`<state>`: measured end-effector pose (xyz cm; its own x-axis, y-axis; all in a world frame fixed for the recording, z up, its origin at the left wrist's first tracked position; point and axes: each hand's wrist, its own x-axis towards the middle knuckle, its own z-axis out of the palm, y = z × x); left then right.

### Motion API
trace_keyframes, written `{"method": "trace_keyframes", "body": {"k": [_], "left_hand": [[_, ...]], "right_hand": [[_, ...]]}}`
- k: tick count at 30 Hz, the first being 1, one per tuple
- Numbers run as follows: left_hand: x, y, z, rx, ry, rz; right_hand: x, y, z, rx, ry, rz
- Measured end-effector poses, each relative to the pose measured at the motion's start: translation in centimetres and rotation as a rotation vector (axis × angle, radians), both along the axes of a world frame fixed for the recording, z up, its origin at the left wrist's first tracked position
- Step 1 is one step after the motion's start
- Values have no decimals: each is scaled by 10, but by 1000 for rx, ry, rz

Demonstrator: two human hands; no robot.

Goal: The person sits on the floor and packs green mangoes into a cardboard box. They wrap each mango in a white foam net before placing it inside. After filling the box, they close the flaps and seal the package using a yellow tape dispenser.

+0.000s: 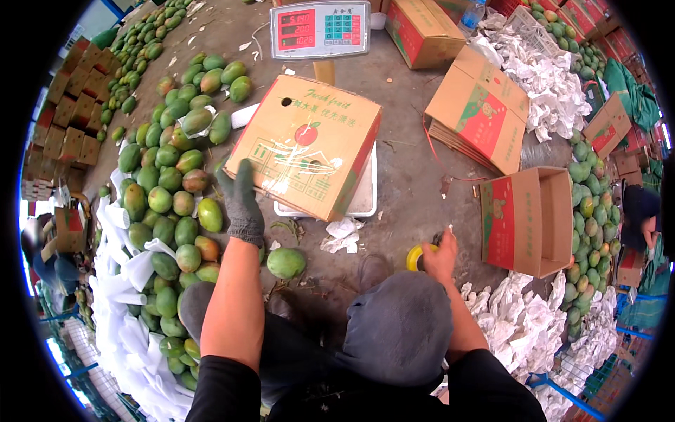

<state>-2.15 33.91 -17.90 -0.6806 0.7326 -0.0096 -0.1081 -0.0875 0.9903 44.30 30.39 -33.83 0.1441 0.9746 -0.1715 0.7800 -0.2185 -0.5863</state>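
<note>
Gloved left hand flat, fingers apart, on the box; right hand clamped on tape roll — steady box squarely before taping.

A matt brown cardboard box with red printing is sitting under a dark knitted cloth glove; smooth green-skinned mangoes are lying by crumpled white paper wraps on rough grey concrete floor.
</note>
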Motion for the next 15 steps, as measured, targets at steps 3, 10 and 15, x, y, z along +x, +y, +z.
{"method": "trace_keyframes", "body": {"k": [3,10,15], "left_hand": [[-10,12,-32,87,-177,10],[-13,40,-18,176,-340,12],[-5,130,91,-404,861,-230]], "right_hand": [[-62,77,24,-42,288,241],[-187,223,140,-74,677,715],[-167,204,110,-366,1053,483]]}}
